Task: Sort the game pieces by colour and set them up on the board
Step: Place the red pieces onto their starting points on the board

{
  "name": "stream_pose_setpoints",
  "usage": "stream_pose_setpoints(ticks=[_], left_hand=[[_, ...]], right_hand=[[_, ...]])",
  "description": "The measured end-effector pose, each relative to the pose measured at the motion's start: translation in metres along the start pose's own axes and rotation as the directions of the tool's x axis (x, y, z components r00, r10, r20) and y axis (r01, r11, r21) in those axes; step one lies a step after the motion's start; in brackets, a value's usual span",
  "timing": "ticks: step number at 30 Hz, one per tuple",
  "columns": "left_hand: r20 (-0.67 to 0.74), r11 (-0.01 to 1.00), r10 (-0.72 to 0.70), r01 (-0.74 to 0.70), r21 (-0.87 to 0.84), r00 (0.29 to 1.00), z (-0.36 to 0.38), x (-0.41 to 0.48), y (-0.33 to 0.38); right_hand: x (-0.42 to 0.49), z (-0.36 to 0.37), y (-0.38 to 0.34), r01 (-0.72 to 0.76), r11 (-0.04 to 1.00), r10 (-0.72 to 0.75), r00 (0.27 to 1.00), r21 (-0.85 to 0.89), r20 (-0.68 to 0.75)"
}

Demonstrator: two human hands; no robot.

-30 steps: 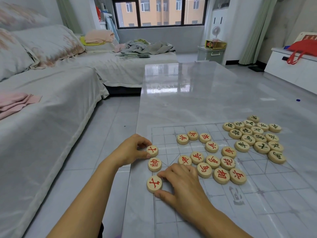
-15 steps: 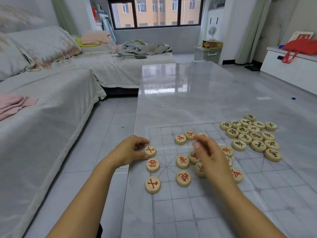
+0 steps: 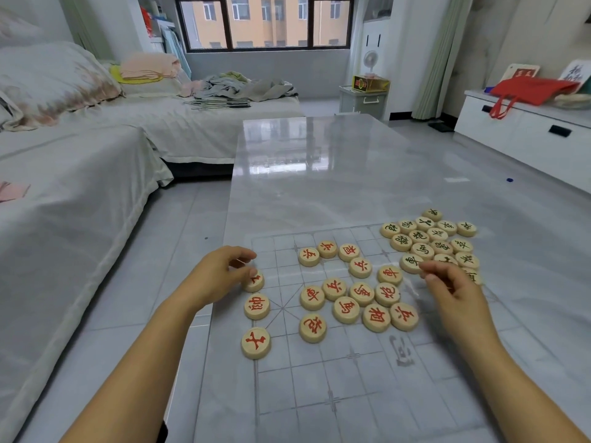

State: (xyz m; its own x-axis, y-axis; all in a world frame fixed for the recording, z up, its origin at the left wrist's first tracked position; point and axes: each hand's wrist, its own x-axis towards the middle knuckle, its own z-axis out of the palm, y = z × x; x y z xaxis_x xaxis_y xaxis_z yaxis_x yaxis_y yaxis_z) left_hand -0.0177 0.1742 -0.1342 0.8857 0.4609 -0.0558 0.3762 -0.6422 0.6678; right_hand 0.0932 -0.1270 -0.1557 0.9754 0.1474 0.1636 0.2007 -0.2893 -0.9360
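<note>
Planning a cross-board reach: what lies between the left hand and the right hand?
Head view: a loose group of red-lettered pieces lies flat on the board between the left hand and right hand, none stacked.
</note>
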Motion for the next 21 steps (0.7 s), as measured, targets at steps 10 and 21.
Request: stream_pose_setpoints(ticks=[10, 21], left_hand=[[-0.02, 1.0, 0.002, -0.002, -0.031, 1.0, 0.007, 0.003, 0.004], [0.006, 0.997, 0.051, -0.051, 0.053, 0.999, 0.014, 0.007, 0.012]], right_hand=[[0.004, 0.003, 0.009, -0.053, 0.992, 0.059, 0.997, 0.112, -0.042], [0.006, 0.006, 0.012, -0.036, 0.998, 0.036, 0.999, 0.057, -0.004]])
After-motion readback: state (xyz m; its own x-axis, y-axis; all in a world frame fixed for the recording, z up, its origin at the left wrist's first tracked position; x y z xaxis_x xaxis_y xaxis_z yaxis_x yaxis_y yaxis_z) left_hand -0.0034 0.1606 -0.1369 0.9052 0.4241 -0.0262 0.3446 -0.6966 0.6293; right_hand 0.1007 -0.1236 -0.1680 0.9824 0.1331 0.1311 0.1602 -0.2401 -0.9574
